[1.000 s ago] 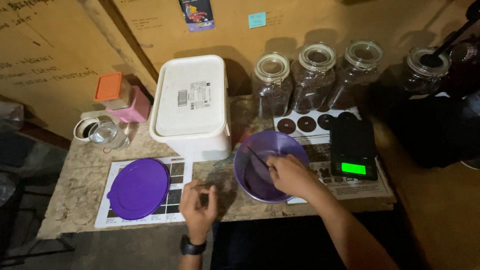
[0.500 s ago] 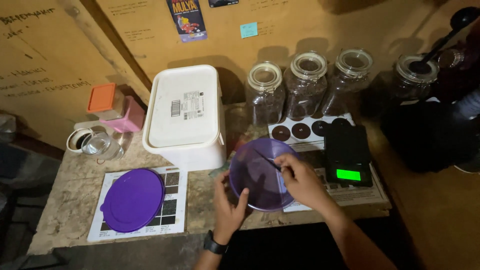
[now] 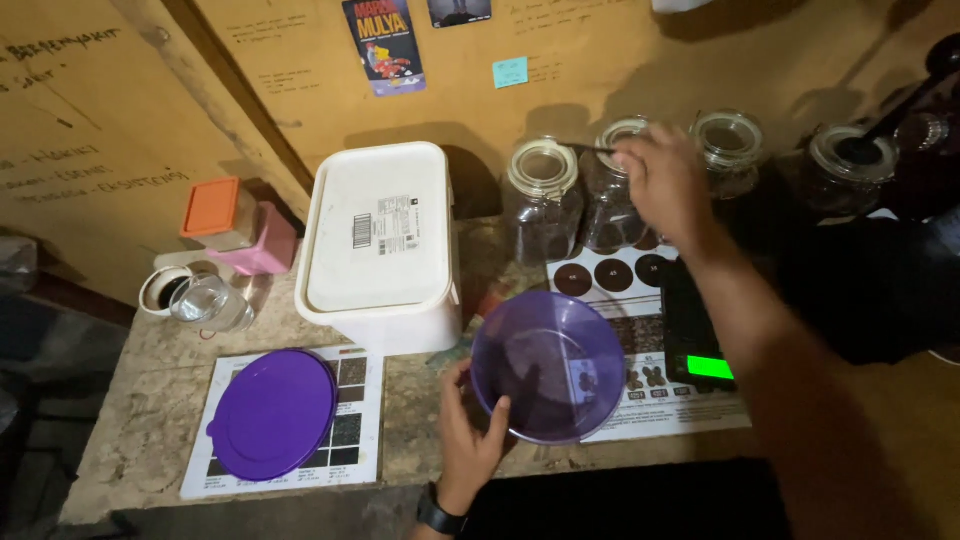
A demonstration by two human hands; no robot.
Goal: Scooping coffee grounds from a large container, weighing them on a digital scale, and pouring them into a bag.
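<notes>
White lidded tub (image 3: pixel 378 245) at back centre of surface (image 3: pixel 140 440). Purple lid (image 3: pixel 272 413) on printed sheet (image 3: pixel 355 420) near front left edge. Glass tumbler (image 3: pixel 208 303), orange-lidded box (image 3: pixel 213 212), pink container (image 3: pixel 268 243) toward back left corner. Black scale (image 3: pixel 700 335), green display, toward right edge.

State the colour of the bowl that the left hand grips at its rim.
Translucent purple bowl, gripped by the left hand; the head view shows it best.

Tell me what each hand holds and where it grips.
Left hand grips the purple bowl by its near-left rim. Right hand pinches one end of a thin dark stick above the jars.
</notes>
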